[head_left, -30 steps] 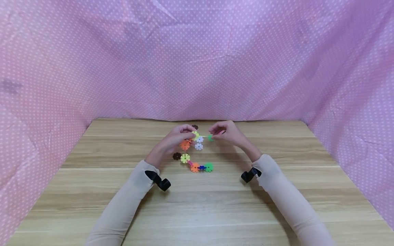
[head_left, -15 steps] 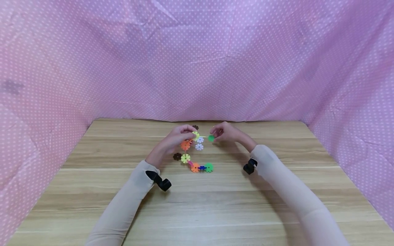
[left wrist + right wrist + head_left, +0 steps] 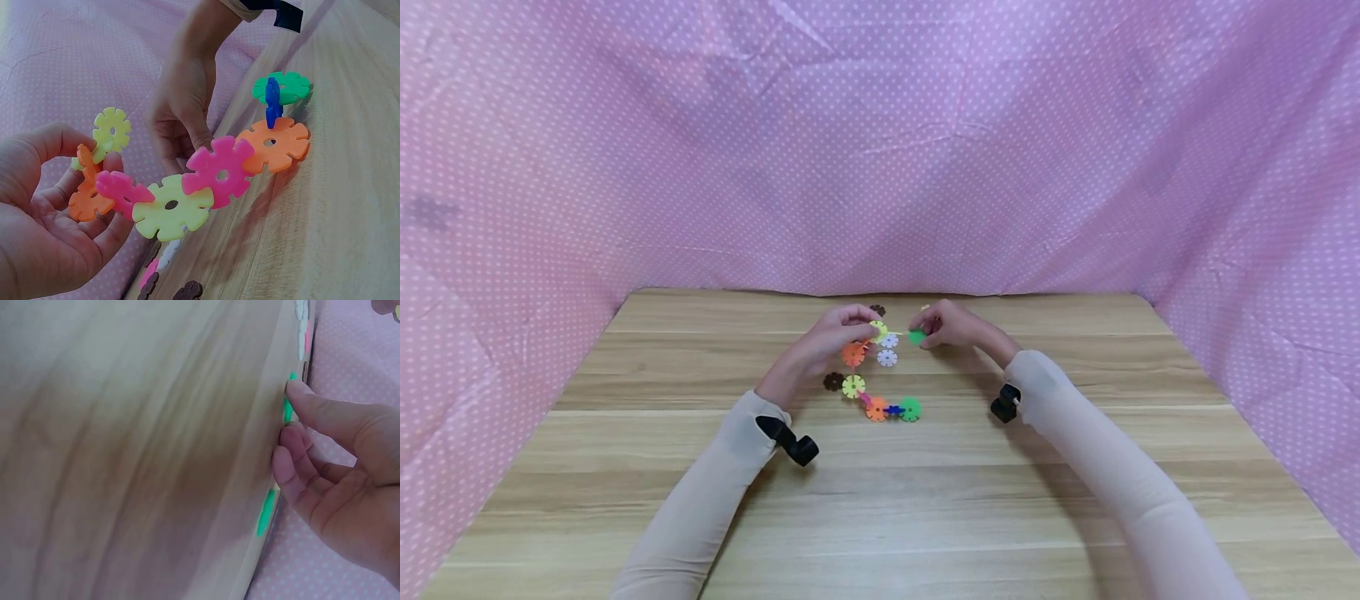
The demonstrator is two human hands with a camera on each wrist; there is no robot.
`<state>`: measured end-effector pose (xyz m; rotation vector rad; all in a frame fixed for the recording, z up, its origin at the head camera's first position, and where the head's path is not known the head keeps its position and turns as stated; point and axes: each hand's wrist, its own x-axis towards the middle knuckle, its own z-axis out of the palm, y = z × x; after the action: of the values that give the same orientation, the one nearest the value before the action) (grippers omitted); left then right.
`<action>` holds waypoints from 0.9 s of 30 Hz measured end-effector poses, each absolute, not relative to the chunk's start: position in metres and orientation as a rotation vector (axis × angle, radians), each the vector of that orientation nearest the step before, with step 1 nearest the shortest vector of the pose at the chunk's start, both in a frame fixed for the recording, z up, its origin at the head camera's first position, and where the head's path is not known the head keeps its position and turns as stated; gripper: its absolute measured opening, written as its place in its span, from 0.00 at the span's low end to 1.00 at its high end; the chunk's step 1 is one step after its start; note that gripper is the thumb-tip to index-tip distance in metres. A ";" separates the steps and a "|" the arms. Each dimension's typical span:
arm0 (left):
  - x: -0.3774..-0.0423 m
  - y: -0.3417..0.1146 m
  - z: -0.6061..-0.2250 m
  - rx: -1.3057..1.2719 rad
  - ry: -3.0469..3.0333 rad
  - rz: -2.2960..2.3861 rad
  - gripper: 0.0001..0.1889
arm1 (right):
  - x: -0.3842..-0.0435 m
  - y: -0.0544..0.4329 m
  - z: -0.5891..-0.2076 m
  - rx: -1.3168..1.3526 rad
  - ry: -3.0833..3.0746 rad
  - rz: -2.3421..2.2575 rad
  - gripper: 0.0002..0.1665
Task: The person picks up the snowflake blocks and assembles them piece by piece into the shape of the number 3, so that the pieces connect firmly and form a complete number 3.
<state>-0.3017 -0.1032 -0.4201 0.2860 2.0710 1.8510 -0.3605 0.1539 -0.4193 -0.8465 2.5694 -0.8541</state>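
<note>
In the head view, my left hand [image 3: 831, 335] holds a chain of slotted plastic snowflake discs by its upper end. The left wrist view shows the chain clearly: a yellow disc [image 3: 112, 130] and orange discs [image 3: 91, 199] lie at the fingers. From there it runs through pink [image 3: 220, 174], another yellow [image 3: 172, 207], orange [image 3: 275, 145] and blue [image 3: 273, 103] to a green disc [image 3: 292, 87]. My right hand [image 3: 953, 323] is low over the table, thumb and fingertips pinching a loose green disc [image 3: 288, 410].
Loose white discs [image 3: 887, 357] and dark brown discs [image 3: 877, 311] lie on the wooden table [image 3: 880, 517]. Another green disc [image 3: 267, 512] lies beside my right fingers. A pink dotted cloth [image 3: 880, 167] hangs behind the table and along both sides.
My right hand has shifted position slightly, its fingers now closed in at the green disc. My left hand and the chain stay almost still.
</note>
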 end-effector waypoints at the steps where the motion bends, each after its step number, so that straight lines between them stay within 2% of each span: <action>1: -0.302 -0.103 -0.420 0.289 2.071 1.850 0.12 | -0.361 0.154 -0.420 -0.847 2.568 -0.857 0.17; 10: -0.301 -0.103 -0.420 0.298 2.059 1.863 0.11 | -0.358 0.158 -0.422 -0.820 2.556 -0.897 0.13; 20: -0.301 -0.105 -0.421 0.296 2.060 1.857 0.14 | -0.344 0.163 -0.425 -0.730 2.435 -1.186 0.10; 27: -0.301 -0.104 -0.419 0.301 2.021 1.892 0.12 | -0.333 0.165 -0.418 -0.609 2.368 -1.451 0.17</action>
<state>-0.3005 -0.1040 -0.4188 0.3007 2.0205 1.8925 -0.3334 0.1652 -0.4185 -0.6086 2.3676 -1.4512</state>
